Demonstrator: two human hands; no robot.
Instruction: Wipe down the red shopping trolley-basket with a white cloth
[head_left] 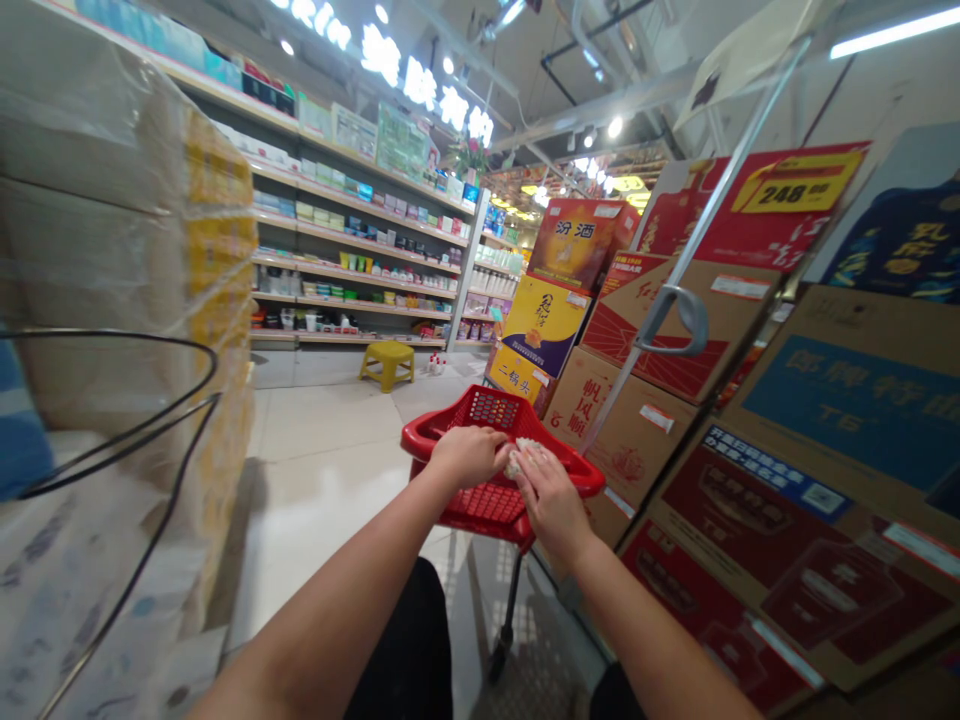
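Note:
A red plastic shopping cart [480, 400] with a lattice basket stands in front of me on thin dark legs with wheels. My left hand [469, 456] lies over the cart's near bar, its fingers curled and pointing right. Close beside it, my right hand [553, 492] is closed over a small whitish, patterned, crumpled thing [514, 462] at the same bar. Whether that thing is cloth or a wrapper I cannot tell. Both hands hide most of the bar, and the part of the basket I can see shows red lattice.
Stacked liquor cartons [630, 400] rise close on the right, with a slanting pole and grey handle [675, 322] before them. Wrapped cartons [90, 230] and a black wire loop [172, 400] flank the left. Ahead are a yellow stool [387, 364], shelves [360, 235] and pale floor tiles [315, 430].

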